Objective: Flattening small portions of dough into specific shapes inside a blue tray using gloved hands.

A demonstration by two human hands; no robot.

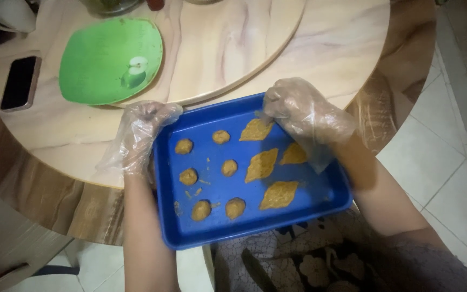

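Note:
A blue rectangular tray (320,197) rests partly on the round table's edge and partly over my lap. On it lie several round brown dough balls (188,176) on the left and several flat leaf-shaped brown pieces (261,165) on the right. My left hand (139,135), in a clear plastic glove, grips the tray's left rim. My right hand (301,111), also gloved, is closed at the tray's far right corner, with its fingers just above the topmost leaf-shaped piece (256,130).
A green square plate (109,59) with an apple picture sits on the marbled table (325,48), overlapping a round turntable (233,38). A dark phone (20,82) lies at the left. A white cup (9,16) stands at the far left corner. Tiled floor shows at right.

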